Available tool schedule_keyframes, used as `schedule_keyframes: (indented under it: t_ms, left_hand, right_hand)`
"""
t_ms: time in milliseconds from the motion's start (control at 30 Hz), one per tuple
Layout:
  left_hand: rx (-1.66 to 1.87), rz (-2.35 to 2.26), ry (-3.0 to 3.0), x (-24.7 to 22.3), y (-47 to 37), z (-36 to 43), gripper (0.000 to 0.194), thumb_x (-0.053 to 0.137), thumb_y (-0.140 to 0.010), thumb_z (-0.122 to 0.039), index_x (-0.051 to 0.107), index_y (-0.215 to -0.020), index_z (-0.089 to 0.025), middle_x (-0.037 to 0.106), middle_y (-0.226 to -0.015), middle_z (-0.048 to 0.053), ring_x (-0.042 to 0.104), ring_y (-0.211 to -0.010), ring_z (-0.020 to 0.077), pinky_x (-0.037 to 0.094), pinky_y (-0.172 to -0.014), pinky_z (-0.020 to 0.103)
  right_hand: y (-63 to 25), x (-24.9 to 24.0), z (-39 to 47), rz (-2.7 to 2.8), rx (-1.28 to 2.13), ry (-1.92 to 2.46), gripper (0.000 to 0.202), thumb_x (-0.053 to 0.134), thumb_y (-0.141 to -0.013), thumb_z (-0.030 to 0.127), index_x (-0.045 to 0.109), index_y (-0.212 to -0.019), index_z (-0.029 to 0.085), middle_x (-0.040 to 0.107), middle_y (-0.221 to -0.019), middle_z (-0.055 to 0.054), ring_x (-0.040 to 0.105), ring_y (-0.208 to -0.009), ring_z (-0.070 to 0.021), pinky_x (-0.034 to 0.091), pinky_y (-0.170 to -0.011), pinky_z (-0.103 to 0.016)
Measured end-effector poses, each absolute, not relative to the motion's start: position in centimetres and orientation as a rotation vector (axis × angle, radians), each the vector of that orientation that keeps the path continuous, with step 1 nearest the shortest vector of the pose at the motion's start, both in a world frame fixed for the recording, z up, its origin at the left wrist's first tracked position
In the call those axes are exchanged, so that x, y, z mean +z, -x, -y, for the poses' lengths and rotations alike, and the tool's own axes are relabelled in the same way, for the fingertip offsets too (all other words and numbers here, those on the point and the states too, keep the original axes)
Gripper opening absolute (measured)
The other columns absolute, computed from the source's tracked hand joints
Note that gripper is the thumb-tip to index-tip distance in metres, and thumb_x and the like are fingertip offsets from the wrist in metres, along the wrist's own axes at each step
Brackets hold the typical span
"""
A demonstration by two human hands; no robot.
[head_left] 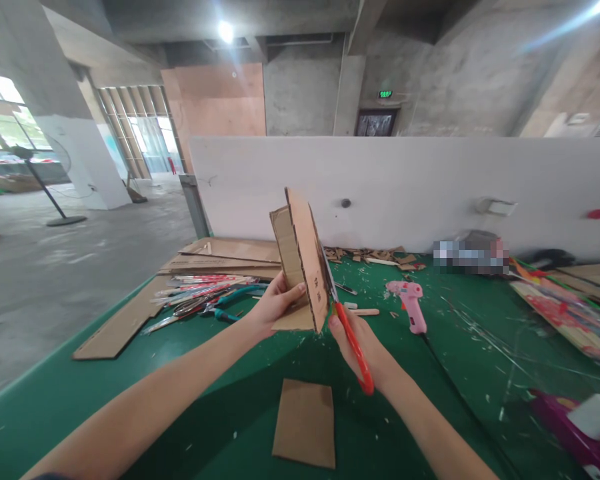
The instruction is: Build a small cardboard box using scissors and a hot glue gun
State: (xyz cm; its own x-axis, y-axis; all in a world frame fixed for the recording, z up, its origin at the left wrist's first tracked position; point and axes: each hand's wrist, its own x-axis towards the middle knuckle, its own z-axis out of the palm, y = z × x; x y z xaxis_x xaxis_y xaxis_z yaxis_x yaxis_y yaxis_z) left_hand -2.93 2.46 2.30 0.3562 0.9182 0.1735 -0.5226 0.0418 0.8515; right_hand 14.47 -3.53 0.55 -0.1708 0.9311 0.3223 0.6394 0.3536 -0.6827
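Gripped in my left hand (pixel 283 303) is a folded cardboard structure (pixel 307 260), raised above the green table (pixel 220 400). Its panels meet at angles, and dark printed characters show on the right-hand panel. My right hand (pixel 357 343) grips a pair of scissors (pixel 351 340) by the red handles. The blades point upward along the right side of the cardboard, partly hidden behind it, so I cannot tell whether they touch it. Below my hands a small rectangular cardboard piece (pixel 305 423) lies flat on the table.
A pink glue gun (pixel 411 307) with a black cable rests to the right. Cardboard strips (pixel 115 320) and several wrapped brushes and pliers (pixel 205 300) lie to the left. Cardboard scraps (pixel 380 256) line the white partition (pixel 405 193). A purple device (pixel 570 427) sits near right.
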Motion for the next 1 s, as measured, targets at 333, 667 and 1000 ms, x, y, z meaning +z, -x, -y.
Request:
schedule_keyframes:
  t_ms: [333,667,1000]
  left_hand:
    - [1.141,-0.472,-1.006,2.2,3.0,-2.7,0.039,0.081,-0.061,-0.018,0.059,-0.094,-0.017,0.071,-0.087,0.003,0.068,-0.076,0.0193,0.052,-0.073,0.031]
    - [1.050,-0.466,-0.939,2.3,3.1,-2.3,0.026,0.077,-0.067,-0.019,0.065,-0.090,-0.017,0.072,-0.092,0.005,0.068,-0.080,0.0205,0.053,-0.077,0.033]
    - [0.982,-0.463,-0.880,1.9,2.6,-1.9,0.030,0.076,-0.067,-0.020,0.065,-0.096,-0.018,0.072,-0.096,0.007,0.068,-0.084,0.0206,0.052,-0.081,0.033]
  right_hand:
    - [-14.6,-0.5,3.6,1.929,0.332,1.412,0.028,0.033,-0.095,0.038,0.047,-0.077,0.023,0.062,-0.077,-0.010,0.059,-0.074,-0.0258,0.045,-0.069,-0.041]
    - [-14.1,-0.2,3.7,1.894,0.346,1.411,0.033,0.033,-0.095,0.039,0.045,-0.069,0.022,0.061,-0.068,-0.007,0.058,-0.062,-0.0205,0.041,-0.058,-0.032]
    - [-14.5,-0.1,3.9,1.935,0.470,1.302,0.038,0.034,-0.093,0.050,0.057,-0.094,0.019,0.062,-0.074,-0.005,0.060,-0.067,-0.0183,0.046,-0.061,-0.028]
